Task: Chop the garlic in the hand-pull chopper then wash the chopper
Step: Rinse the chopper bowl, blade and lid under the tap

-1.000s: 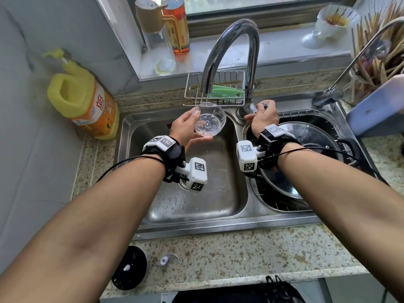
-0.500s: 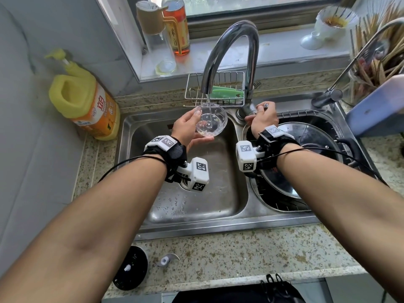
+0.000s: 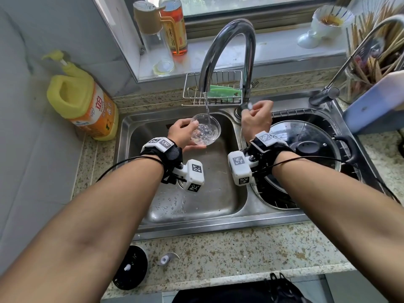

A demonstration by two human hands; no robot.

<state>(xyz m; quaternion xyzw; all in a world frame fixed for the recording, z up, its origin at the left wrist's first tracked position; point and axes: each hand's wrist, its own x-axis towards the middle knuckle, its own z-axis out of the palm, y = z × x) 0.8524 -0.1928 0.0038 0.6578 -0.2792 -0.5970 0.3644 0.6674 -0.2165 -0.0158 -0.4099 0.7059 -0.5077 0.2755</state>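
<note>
Chopper bowl (image 3: 206,130): clear one, sitting under the running faucet (image 3: 229,40), over the left sink (image 3: 207,200) basin
Left hand (image 3: 182,133): reaching forward, fingers curling round the bowl's rim
Right hand (image 3: 256,119): fingers curling tight on the tap lever (image 3: 249,105)
Counter (image 3: 240,252): speckled stone, black lid (image 3: 130,267) and blade (image 3: 167,258) lying near the front edge

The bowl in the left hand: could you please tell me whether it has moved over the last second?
Yes. The bowl in the left hand now sits slightly lower in the view, farther below the rack and spout.
</note>
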